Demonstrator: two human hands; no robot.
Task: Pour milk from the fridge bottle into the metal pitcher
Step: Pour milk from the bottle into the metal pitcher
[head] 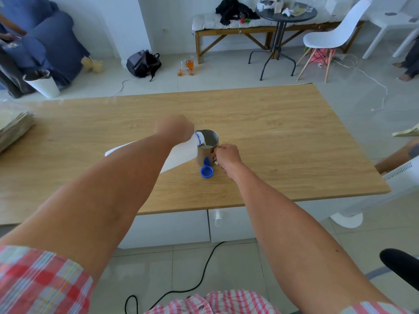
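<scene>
On the wooden table I counted one white milk bottle, one metal pitcher and one blue cap. Two hands were over it, a left hand and a right hand. Behind stood one white chair, one round black table, one bench, one backpack and one white bin.

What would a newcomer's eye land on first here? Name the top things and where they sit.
The white milk bottle, tipped by the left hand, pours into the metal pitcher at mid-table. The right hand grips the pitcher's handle. The blue cap lies on the wooden table just in front of the pitcher.
</scene>
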